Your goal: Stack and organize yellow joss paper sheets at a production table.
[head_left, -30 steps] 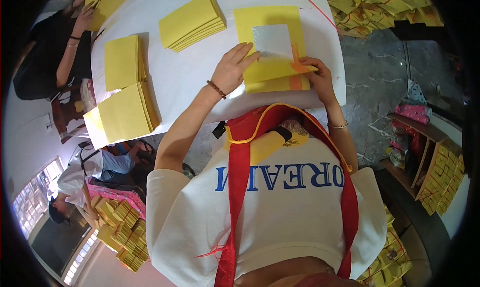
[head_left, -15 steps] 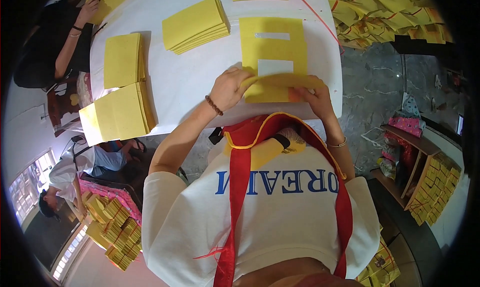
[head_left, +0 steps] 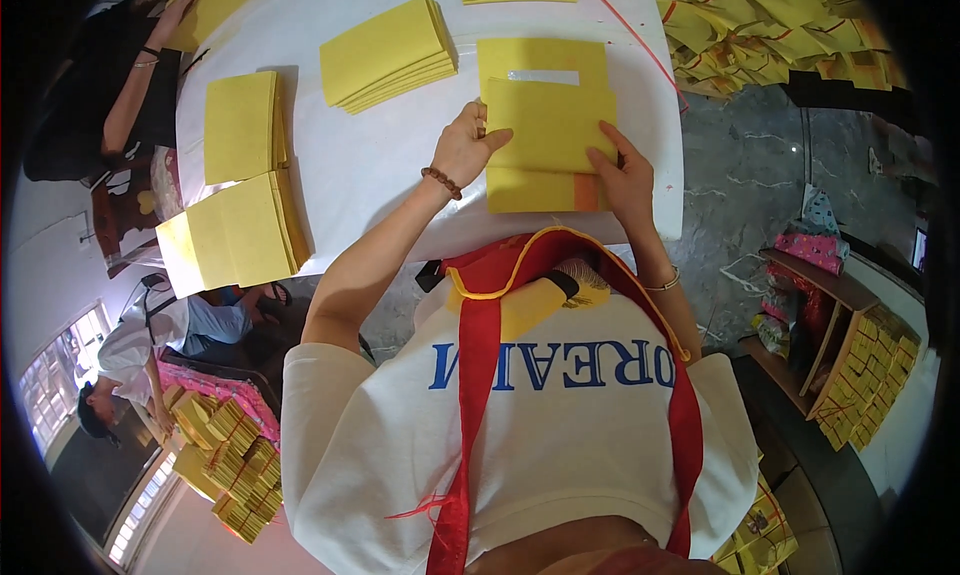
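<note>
A folded yellow paper sheet (head_left: 550, 125) lies on a larger yellow sheet (head_left: 530, 193) at the table's near edge. A silvery-white strip (head_left: 543, 77) shows above its top edge, and an orange patch lies below it. My left hand (head_left: 464, 150) grips the folded sheet's left side, thumb on top and fingers partly hidden at the edge. On the opposite side my right hand (head_left: 628, 178) holds the right edge, with thumb and forefinger lying against the paper.
Stacks of folded yellow paper (head_left: 390, 55) stand left on the white table (head_left: 370, 175). A red cord (head_left: 637, 45) crosses its right side. Loose yellow paper (head_left: 770, 25) heaps far right. One person works at the far left; another sits lower left beside yellow bundles (head_left: 240, 455).
The raised, curved paper has come down flat over the sheet beneath, covering the white rectangle. Both hands have shifted to its side edges, the left hand moving slightly away from me.
</note>
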`<state>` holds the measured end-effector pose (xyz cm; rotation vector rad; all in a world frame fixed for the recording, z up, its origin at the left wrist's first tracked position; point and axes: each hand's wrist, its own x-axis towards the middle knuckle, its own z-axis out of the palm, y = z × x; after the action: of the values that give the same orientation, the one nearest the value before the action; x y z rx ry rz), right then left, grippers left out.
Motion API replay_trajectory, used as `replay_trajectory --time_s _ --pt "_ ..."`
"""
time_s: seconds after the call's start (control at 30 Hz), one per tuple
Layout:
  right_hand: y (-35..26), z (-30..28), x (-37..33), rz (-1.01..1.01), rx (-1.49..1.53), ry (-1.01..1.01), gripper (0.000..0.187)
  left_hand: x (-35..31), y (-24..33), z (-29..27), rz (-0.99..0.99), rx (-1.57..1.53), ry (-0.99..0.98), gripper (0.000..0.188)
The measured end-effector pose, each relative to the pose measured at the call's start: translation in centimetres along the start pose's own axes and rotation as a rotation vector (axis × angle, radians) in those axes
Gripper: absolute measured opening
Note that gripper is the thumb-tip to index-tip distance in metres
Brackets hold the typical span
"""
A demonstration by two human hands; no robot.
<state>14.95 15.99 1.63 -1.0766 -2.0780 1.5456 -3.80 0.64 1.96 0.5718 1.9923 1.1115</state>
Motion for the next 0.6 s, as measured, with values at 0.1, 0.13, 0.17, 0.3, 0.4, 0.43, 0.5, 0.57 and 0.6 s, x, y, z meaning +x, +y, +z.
replay_trajectory --time_s 0.1,0.13,0.17,0.3,0.4,0.43,0.5,0.57,0.6 --pt "-0.1 0.2 0.2 -0.021 -0.017 0.015 0.043 0.0 -0.4 0.2 0.014 -0.042 0.034 0.037" --pt "-0.3 0.3 0.3 -0.066 -0.022 0.024 0.043 -0.2 -0.5 0.3 0.046 -0.082 0.065 0.039" --pt "-0.4 0.2 0.3 -0.071 -0.020 0.024 0.043 -0.1 -0.8 0.4 0.050 -0.080 0.069 0.039" --pt "-0.6 0.0 0.4 -0.007 -0.043 -0.002 0.042 -0.6 0.9 0.0 0.031 0.063 0.104 0.045" --pt "-0.6 -0.1 0.5 -0.016 -0.050 -0.003 0.042 -2.3 3.7 -0.3 0.168 0.487 0.240 0.050" --pt "-0.6 0.0 0.5 -0.038 -0.060 -0.009 0.043 -2.7 4.0 -0.2 0.389 0.730 0.380 0.052" --pt "-0.8 0.0 0.6 -0.045 -0.076 -0.018 0.043 -1.6 4.3 0.7 0.608 0.813 0.338 0.052" --pt "-0.9 0.0 0.6 -0.049 -0.094 -0.029 0.043 -1.0 4.3 2.5 0.986 0.868 0.239 0.047" --pt "-1.2 -0.1 0.6 -0.042 -0.110 -0.039 0.043 -0.9 4.0 3.4 0.982 0.869 0.243 0.047"
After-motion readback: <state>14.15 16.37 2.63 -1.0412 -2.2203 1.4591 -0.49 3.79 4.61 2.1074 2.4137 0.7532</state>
